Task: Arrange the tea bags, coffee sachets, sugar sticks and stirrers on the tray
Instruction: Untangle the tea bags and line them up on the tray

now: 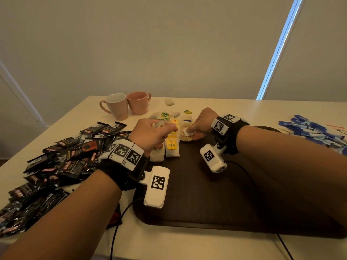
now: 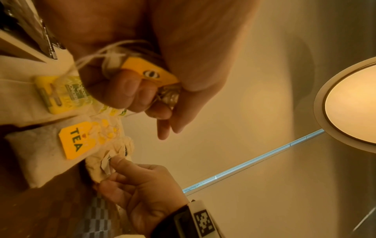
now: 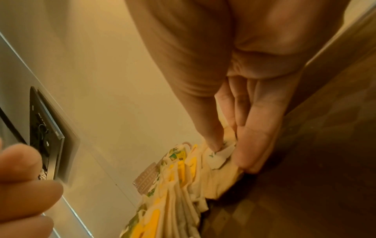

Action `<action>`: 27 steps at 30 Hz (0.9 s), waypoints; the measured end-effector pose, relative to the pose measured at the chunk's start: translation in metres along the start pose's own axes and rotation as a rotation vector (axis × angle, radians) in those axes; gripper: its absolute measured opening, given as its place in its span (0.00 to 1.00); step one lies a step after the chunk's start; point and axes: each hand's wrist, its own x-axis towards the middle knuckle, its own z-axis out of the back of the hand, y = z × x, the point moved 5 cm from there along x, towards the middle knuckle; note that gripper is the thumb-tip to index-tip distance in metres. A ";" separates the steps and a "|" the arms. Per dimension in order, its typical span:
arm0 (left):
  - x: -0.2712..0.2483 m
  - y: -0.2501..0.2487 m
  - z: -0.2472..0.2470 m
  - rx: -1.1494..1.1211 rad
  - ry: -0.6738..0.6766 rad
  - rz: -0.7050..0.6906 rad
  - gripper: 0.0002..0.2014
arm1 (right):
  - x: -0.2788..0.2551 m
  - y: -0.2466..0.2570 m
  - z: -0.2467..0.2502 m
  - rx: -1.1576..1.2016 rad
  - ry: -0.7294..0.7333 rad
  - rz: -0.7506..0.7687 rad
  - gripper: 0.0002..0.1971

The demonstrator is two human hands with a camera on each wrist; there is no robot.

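A dark brown tray [image 1: 206, 194] lies in front of me. Rows of tea bags [image 1: 171, 145] with yellow tags lie on its far left part. My left hand [image 1: 165, 128] hovers over them and grips a bunch of tea bags [image 2: 150, 72] by their strings and an orange-yellow tag. To its right, my right hand [image 1: 193, 131] pinches the small white tag [image 3: 220, 154] of a tea bag [image 1: 185, 136] in the right row, thumb and forefinger on the paper. Black coffee sachets [image 1: 56, 166] are heaped left of the tray. Blue sugar sticks [image 1: 315, 132] lie at the far right.
Two pink mugs [image 1: 127, 106] stand at the back of the table, with loose tea bags [image 1: 165, 115] and a small grey packet [image 1: 169, 102] near them. Black cables [image 1: 120, 222] run from the wrist cameras across the tray's near side. The wall stands just behind the table.
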 end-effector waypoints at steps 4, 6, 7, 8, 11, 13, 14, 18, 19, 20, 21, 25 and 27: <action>0.000 0.000 0.001 -0.021 -0.024 0.001 0.11 | 0.000 0.000 0.001 -0.012 -0.003 0.010 0.16; 0.000 0.001 -0.001 -0.035 -0.028 -0.003 0.12 | -0.003 -0.001 0.003 -0.024 -0.010 0.013 0.16; 0.000 0.001 -0.002 -0.045 -0.031 -0.001 0.13 | -0.005 -0.002 0.005 -0.032 -0.021 0.016 0.16; 0.000 0.002 -0.003 -0.060 -0.038 0.010 0.13 | -0.008 -0.001 0.007 -0.046 -0.043 0.026 0.16; 0.000 0.005 -0.008 -0.147 -0.039 0.109 0.18 | -0.022 0.006 0.019 -0.145 -0.165 0.171 0.15; 0.000 0.008 -0.014 -0.236 -0.011 0.206 0.24 | -0.040 0.016 0.024 -0.211 -0.188 0.354 0.16; -0.002 0.008 -0.018 -0.297 -0.001 0.249 0.27 | -0.053 0.021 0.022 -0.215 -0.156 0.447 0.16; -0.008 0.005 -0.030 -0.562 0.034 0.347 0.29 | -0.103 0.036 0.004 -0.229 0.015 0.698 0.17; -0.010 0.004 -0.033 -0.596 0.056 0.357 0.29 | -0.108 0.037 0.000 -0.245 0.025 0.711 0.16; -0.012 0.003 -0.036 -0.621 0.071 0.366 0.28 | -0.110 0.036 -0.004 -0.264 0.020 0.713 0.15; -0.013 0.002 -0.038 -0.643 0.082 0.375 0.27 | -0.111 0.036 -0.007 -0.286 0.008 0.710 0.15; -0.021 0.001 -0.044 -0.643 0.089 0.369 0.19 | -0.106 0.035 -0.008 -0.291 -0.034 0.687 0.08; -0.021 0.001 -0.045 -0.619 0.063 0.346 0.21 | -0.107 0.033 -0.008 -0.236 -0.014 0.688 0.05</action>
